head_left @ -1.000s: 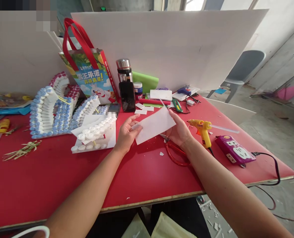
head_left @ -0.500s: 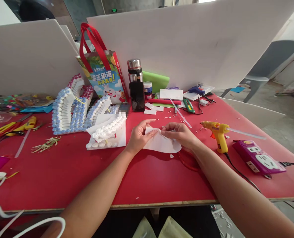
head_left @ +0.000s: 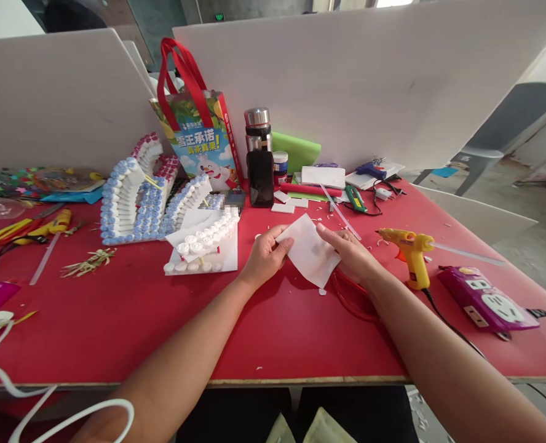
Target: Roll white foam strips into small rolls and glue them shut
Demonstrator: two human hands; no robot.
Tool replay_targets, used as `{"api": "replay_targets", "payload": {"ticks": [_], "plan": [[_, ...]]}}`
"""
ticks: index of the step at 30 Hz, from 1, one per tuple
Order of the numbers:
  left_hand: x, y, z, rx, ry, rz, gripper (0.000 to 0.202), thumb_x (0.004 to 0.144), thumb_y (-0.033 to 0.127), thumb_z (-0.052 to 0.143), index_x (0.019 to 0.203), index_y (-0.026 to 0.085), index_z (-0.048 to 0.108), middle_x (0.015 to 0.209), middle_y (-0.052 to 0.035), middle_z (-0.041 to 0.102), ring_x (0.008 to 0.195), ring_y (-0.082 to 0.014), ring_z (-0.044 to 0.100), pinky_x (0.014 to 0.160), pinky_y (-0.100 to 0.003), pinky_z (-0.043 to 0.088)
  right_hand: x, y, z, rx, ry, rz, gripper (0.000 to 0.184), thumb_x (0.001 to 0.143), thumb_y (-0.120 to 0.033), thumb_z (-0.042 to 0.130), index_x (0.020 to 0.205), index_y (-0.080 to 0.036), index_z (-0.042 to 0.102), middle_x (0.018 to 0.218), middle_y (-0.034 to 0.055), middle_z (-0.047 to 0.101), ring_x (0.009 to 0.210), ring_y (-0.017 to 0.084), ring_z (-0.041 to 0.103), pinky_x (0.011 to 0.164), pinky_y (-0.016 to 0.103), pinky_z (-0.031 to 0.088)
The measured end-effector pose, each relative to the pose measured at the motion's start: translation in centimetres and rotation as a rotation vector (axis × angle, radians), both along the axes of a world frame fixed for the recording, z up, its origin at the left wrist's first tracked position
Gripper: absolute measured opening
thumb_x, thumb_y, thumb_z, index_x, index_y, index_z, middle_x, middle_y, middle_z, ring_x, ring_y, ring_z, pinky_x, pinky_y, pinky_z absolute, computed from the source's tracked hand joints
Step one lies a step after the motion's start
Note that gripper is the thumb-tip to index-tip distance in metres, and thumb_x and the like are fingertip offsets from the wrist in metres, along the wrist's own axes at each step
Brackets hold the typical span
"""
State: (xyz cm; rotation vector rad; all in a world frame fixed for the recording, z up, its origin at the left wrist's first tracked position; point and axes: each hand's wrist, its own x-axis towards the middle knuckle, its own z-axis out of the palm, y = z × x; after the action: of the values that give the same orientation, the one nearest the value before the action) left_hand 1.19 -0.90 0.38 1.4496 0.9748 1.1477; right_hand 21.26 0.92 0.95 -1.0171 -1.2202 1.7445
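Both my hands hold a white foam sheet (head_left: 311,252) just above the red table (head_left: 116,320). My left hand (head_left: 266,258) pinches its left edge, thumb on top. My right hand (head_left: 353,255) grips its right edge from above. Red-handled scissors (head_left: 351,298) lie on the table under my right wrist, partly hidden. A yellow glue gun (head_left: 411,252) stands to the right of my right hand, with a clear glue stick poking out of its back.
A purple power strip (head_left: 487,301) lies at the far right. A white foam base with bottle caps (head_left: 203,246) and a larger cap model (head_left: 139,197) sit left. At the back stand a gift bag (head_left: 199,138), a flask (head_left: 257,126), a phone (head_left: 260,178) and white dividers (head_left: 369,80).
The sheet was raised and wide, then pressed down and bent on the table, and is now lifted again, looking shorter. The view has shifted left.
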Motion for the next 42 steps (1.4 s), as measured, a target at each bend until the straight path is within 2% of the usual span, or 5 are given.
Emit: {"api": "replay_targets", "payload": {"ticks": [6,13,20,30,42], "plan": [[0.21,-0.54,0.40,-0.005,0.010,0.007,0.036,0.091,0.041,0.061,0.115,0.015,0.065,0.066,0.0024,0.059,0.039,-0.0061,0.042,0.039,-0.020,0.032,0.18,-0.16,0.01,0.025,0.017,0.034,0.033,0.067,-0.044,0.087,0.071,-0.015,0.074,0.068,0.0070,0.072,0.053,0.018,0.064,0.051,0.028,0.050],[-0.30,-0.11,-0.03,0.063,-0.044,0.095,0.036,0.094,0.041,0.058,0.119,0.017,0.065,0.060,0.0043,0.055,0.039,-0.0073,0.045,0.042,-0.021,0.036,0.76,-0.57,0.69,-0.011,-0.037,0.062,0.047,0.074,-0.053,0.080,0.054,-0.013,0.065,0.051,0.0045,0.061,0.039,0.011,0.052,0.038,0.023,0.036],[-0.20,-0.30,0.24,0.006,-0.037,0.018,0.036,0.095,0.044,0.056,0.116,0.016,0.067,0.062,0.0029,0.059,0.035,-0.0080,0.048,0.038,-0.021,0.037,0.54,-0.57,0.79,0.040,-0.040,0.092,0.044,0.075,-0.054,0.079,0.096,-0.016,0.074,0.078,0.0080,0.075,0.059,0.021,0.069,0.051,0.029,0.053],[-0.27,0.40,-0.02,-0.083,-0.215,-0.034,0.045,0.096,0.053,0.050,0.104,0.011,0.064,0.063,-0.0030,0.065,0.040,-0.0142,0.059,0.037,-0.023,0.035,0.46,-0.21,0.61,0.036,0.070,-0.013,0.035,0.071,-0.034,0.082,0.100,-0.015,0.075,0.081,0.0074,0.077,0.060,0.020,0.069,0.052,0.030,0.055],[-0.17,0.40,0.42,-0.124,-0.254,0.003,0.031,0.089,0.034,0.061,0.111,0.013,0.067,0.054,0.0016,0.063,0.037,-0.0147,0.059,0.037,-0.022,0.041,0.35,-0.08,0.38,0.064,0.114,-0.052,0.045,0.070,-0.034,0.084,0.113,-0.023,0.074,0.091,0.0045,0.077,0.071,0.020,0.070,0.063,0.031,0.056]]}}
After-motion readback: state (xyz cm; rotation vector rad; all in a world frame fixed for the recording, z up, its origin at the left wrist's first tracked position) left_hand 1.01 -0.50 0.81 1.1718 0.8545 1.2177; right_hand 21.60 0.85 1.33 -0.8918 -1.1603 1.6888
